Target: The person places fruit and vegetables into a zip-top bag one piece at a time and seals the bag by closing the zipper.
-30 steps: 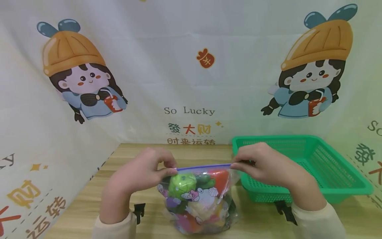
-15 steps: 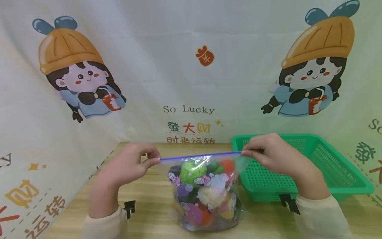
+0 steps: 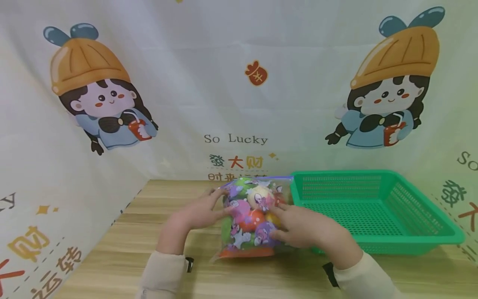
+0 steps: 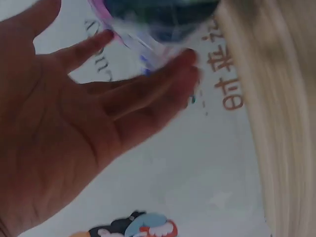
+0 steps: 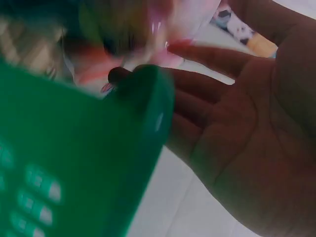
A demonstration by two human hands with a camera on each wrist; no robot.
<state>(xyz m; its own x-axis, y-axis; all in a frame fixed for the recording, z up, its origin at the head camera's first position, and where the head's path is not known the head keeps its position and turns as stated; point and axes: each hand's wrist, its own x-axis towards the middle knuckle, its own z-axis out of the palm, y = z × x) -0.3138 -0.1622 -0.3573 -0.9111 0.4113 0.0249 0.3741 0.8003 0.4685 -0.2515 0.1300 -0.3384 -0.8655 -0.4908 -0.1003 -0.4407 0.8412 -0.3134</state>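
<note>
A clear zip bag (image 3: 248, 238) with cartoon prints, packed with colourful toy vegetables, stands in the middle of the head view. Its purple zip strip (image 3: 281, 178) runs along the top; whether it is sealed I cannot tell. My left hand (image 3: 199, 214) is at the bag's left side, fingers extended towards it. On the opposite side, my right hand (image 3: 304, 224) has its fingers spread against the plastic. In the left wrist view the left palm (image 4: 64, 133) faces the camera, with long, loosely bent fingers near the bag's dark part (image 4: 168, 19).
A green perforated plastic basket (image 3: 403, 239) sits on the right, close behind the right hand; its rim (image 5: 160, 98) crosses the right wrist view. Wooden tabletop (image 3: 127, 245) extends to the left. A printed cloth (image 3: 179, 83) hangs behind.
Both hands have let go of the zip strip's ends and moved down to the bag's sides. The bag now shows a different face, and its top sits farther back.
</note>
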